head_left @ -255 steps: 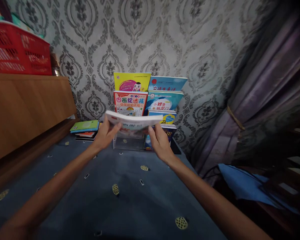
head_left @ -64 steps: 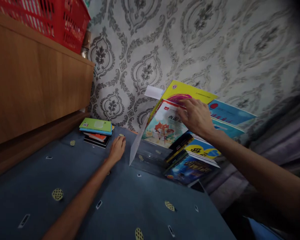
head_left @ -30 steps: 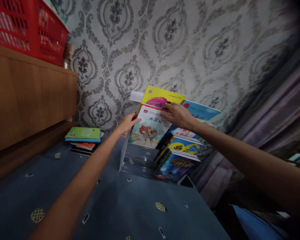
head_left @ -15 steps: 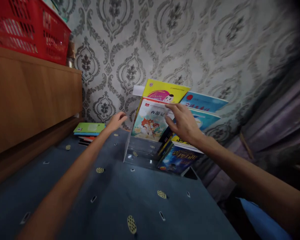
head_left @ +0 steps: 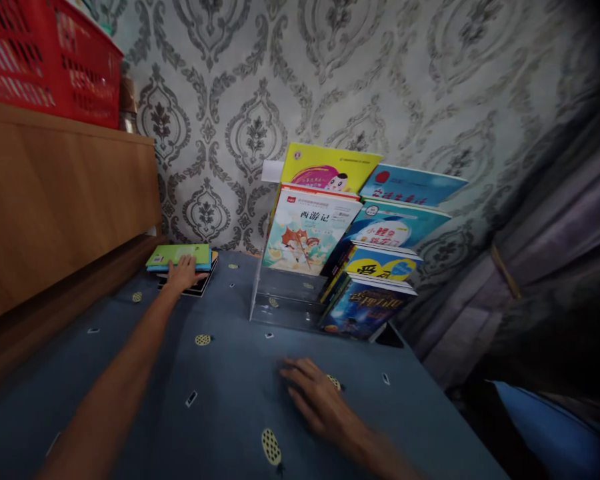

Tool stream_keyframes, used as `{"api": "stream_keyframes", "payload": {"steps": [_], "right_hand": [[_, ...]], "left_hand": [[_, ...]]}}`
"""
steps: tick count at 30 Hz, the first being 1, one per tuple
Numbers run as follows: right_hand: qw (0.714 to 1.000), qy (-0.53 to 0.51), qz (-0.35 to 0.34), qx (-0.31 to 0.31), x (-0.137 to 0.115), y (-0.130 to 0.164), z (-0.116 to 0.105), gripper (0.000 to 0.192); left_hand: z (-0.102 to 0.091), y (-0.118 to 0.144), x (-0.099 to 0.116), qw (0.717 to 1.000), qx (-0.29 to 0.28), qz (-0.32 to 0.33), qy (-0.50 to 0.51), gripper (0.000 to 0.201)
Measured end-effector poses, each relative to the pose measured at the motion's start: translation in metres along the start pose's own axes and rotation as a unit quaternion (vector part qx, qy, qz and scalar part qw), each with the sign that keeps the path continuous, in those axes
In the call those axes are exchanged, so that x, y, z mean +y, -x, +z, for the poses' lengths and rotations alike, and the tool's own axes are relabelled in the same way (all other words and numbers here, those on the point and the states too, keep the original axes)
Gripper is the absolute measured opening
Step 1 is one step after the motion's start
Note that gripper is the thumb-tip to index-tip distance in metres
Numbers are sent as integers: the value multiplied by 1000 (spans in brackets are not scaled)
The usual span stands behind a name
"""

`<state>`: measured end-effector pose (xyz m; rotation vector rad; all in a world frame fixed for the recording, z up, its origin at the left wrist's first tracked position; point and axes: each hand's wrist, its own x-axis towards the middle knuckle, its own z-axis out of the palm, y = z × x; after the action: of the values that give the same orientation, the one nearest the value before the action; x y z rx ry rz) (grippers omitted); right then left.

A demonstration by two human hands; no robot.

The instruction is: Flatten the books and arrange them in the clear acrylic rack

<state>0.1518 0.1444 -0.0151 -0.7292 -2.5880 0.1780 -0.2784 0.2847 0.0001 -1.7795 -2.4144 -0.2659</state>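
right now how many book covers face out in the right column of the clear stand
4, from back to front: light blue book, teal book, blue-and-yellow book and dark blue book. More covers may be hidden behind them.

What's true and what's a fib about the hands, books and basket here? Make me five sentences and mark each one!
1. The left hand is on the flat stack of thin books with a green cover on top. True.
2. The right hand is holding a book. False: it holds no book and is over the dark blue patterned cloth.
3. The white and pale green book with an orange leaf picture is in the clear plastic rack. True.
4. The red slotted plastic basket sits on the floor. False: it sits on the brown wooden cabinet.
5. The bright yellow book pokes up behind the orange-leaf book. True.
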Motion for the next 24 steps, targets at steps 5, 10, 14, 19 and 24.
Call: {"api": "stream_keyframes", "payload": {"steps": [5, 10, 14, 19, 24], "right_hand": [[999, -24, 23, 37, -5, 6, 33, 30], [997, -52, 28, 57, -2, 8, 43, 32], [996, -69, 38, 48, -3, 6, 39, 31], [994, -80, 38, 65, -5, 5, 38, 29], [989, -107, 39, 91, -5, 6, 39, 27]], "left_hand": [[-4, 4, -2, 999, 23, 35, -12, 50], [-6, 36, -1, 989, 62, 121, -55, 36], [-8, 50, 3, 985, 66, 132, -90, 33], [-13, 58, 4, 986, 60, 124, -94, 42], [-12, 83, 5, 986, 34, 135, -90, 46]]}}
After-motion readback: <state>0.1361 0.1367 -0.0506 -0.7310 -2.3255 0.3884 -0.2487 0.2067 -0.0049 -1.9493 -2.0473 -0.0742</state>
